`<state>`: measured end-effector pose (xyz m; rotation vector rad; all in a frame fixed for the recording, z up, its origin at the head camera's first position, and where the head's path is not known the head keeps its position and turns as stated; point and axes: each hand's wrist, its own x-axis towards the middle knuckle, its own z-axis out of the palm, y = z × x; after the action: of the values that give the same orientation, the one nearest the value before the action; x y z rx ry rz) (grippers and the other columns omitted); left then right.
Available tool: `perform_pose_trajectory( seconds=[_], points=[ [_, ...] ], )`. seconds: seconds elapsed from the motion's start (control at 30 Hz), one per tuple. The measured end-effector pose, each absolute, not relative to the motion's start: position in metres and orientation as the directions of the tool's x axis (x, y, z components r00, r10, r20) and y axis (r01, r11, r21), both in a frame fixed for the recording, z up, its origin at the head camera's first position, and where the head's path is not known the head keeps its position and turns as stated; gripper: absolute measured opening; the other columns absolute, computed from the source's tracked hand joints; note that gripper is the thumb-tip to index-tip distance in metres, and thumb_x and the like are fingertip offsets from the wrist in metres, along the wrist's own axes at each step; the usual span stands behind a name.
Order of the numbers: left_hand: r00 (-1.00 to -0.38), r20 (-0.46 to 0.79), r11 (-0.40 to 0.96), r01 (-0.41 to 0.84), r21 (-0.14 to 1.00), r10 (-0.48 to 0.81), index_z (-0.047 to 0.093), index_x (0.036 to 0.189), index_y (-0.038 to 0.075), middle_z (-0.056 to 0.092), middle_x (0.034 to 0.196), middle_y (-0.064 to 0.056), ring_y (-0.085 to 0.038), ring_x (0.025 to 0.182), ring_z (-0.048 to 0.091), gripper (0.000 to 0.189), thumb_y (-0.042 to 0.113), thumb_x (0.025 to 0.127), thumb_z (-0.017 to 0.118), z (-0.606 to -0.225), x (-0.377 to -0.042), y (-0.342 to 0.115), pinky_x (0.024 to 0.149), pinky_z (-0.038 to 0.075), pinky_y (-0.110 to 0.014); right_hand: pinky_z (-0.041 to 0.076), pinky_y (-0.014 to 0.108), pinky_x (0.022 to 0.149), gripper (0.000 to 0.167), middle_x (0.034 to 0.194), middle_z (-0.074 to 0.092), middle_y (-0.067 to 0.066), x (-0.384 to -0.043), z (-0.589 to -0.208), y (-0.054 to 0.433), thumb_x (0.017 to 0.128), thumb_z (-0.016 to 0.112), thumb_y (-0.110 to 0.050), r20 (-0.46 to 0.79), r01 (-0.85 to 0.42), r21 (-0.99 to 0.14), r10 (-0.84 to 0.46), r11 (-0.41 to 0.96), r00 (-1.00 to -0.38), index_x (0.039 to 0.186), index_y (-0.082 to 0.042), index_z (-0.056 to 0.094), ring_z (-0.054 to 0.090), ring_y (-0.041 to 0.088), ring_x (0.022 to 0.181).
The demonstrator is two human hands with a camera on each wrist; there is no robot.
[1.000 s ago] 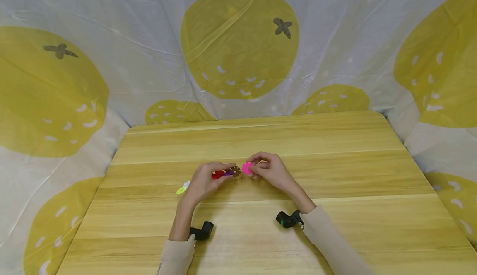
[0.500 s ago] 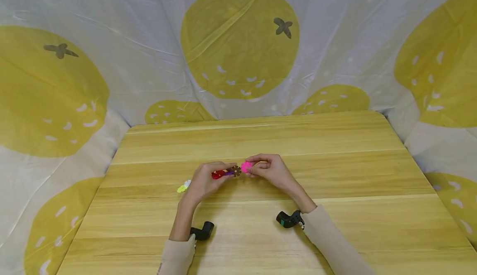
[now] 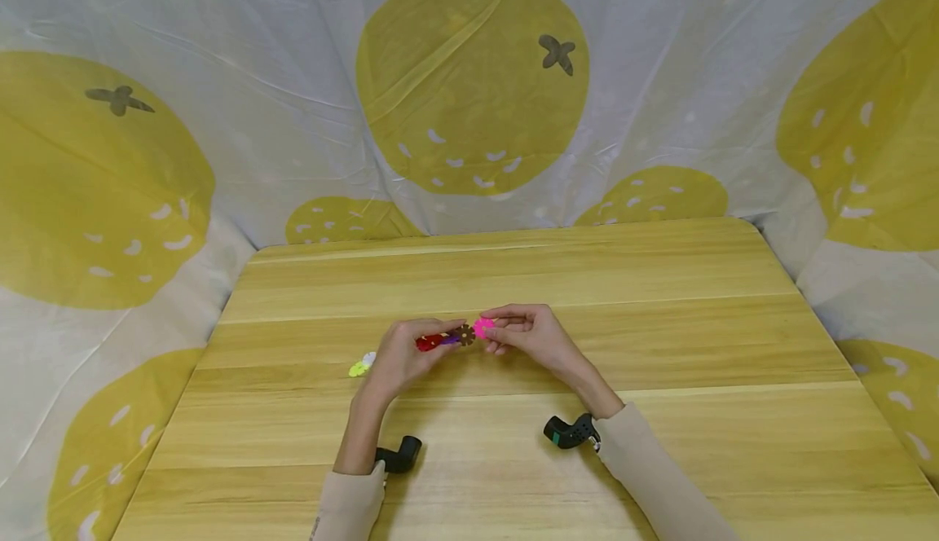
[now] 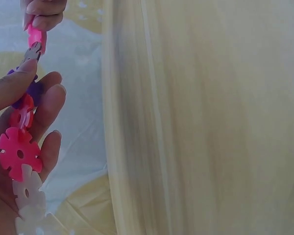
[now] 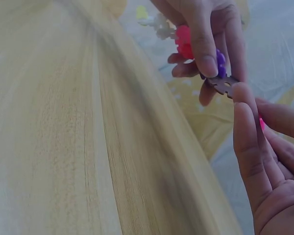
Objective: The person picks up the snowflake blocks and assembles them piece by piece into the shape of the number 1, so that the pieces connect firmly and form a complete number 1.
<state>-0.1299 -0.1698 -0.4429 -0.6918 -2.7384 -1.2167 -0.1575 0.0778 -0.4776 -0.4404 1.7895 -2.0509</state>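
Note:
My left hand (image 3: 396, 359) pinches a chain of slotted plastic snowflake discs between thumb and fingers. A brown disc (image 3: 467, 337) heads the chain at the right, followed by a purple disc (image 4: 35, 93) and red discs (image 4: 9, 151). Past the hand, white discs (image 4: 33, 198) and a yellow disc (image 3: 357, 370) trail off at the left. Thumb and fingers of my right hand (image 3: 543, 337) pinch a pink snowflake disc (image 3: 482, 327). In the left wrist view its edge meets the brown disc. The right wrist view shows the pink disc mostly hidden behind fingers.
Beneath both hands lies a wooden table (image 3: 660, 321). A white curtain (image 3: 660, 60) with yellow fruit prints hangs around its back and sides. Black wrist cameras (image 3: 568, 432) stick out from both forearms.
My right hand has moved slightly left, bringing the pink disc up against the brown disc and closing the small gap. The left hand stays almost still.

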Motion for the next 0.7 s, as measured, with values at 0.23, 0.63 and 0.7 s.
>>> perform_pose_trajectory(
  seconds=[0.23, 0.63, 0.7],
  points=[
    [-0.898, 0.258, 0.592, 0.43, 0.682, 0.356, 0.08, 0.117, 0.011, 0.079, 0.111, -0.008, -0.022, 0.098, 0.078, 0.032, 0.005, 0.085, 0.084, -0.443, -0.13, -0.168, 0.079, 0.062, -0.034, 0.064, 0.033, 0.073, 0.033, 0.108, 0.072, 0.036, -0.156, -0.474, 0.076, 0.097, 0.07, -0.001, -0.044, 0.106, -0.988, -0.458, -0.111, -0.888, 0.126, 0.011, 0.067, 0.077, 0.014, 0.075],
    [-0.901, 0.257, 0.533, 0.417, 0.736, 0.35, 0.081, 0.114, 0.008, 0.079, 0.11, -0.012, -0.025, 0.097, 0.078, 0.031, 0.0, 0.084, 0.083, -0.441, -0.129, -0.165, 0.074, 0.061, -0.025, 0.063, 0.045, 0.076, 0.03, 0.103, 0.075, 0.032, -0.154, -0.466, 0.078, 0.095, 0.073, -0.002, -0.072, 0.122, -0.989, -0.439, -0.086, -0.896, 0.122, 0.009, 0.07, 0.078, 0.017, 0.073],
    [-0.897, 0.265, 0.527, 0.426, 0.735, 0.354, 0.081, 0.114, 0.008, 0.079, 0.11, -0.012, -0.025, 0.096, 0.078, 0.031, 0.0, 0.084, 0.083, -0.442, -0.129, -0.165, 0.073, 0.06, -0.023, 0.063, 0.047, 0.075, 0.03, 0.103, 0.075, 0.032, -0.154, -0.466, 0.078, 0.095, 0.073, -0.003, -0.076, 0.125, -0.989, -0.44, -0.083, -0.895, 0.122, 0.009, 0.07, 0.078, 0.018, 0.072]
  ],
)
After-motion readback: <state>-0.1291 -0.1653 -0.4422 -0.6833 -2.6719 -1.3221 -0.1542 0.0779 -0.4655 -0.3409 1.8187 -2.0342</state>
